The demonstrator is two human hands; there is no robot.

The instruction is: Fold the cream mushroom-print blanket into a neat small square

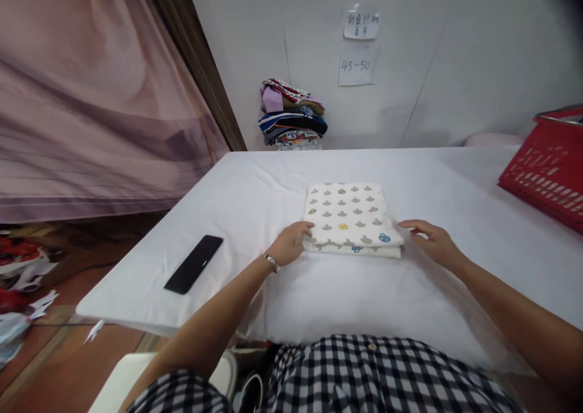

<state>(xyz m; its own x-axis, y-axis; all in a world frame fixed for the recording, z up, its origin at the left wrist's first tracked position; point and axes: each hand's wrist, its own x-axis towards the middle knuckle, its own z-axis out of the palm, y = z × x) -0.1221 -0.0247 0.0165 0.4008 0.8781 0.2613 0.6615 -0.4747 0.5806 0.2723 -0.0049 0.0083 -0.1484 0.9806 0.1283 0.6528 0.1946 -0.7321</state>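
A folded white cloth [346, 215] with grey, green, yellow and blue mushroom-like prints lies flat in a neat, layered square on the table. My left hand [290, 243], wearing a silver bracelet [272, 263], touches the cloth's left edge near the front corner. Its fingers are apart around that edge, though partly hidden. On the other side, my right hand [432, 243] is just off the right edge. Those fingers are stretched out and parted from the thumb, with nothing between them.
A white-covered table [255, 188] bears a black phone [194, 264] on the left and a red plastic basket [551, 164] on the right. Behind its far edge rises a stack of folded clothes [291, 115]. Paper signs [357, 67] are on the wall; a pink curtain [100, 109] hangs left.
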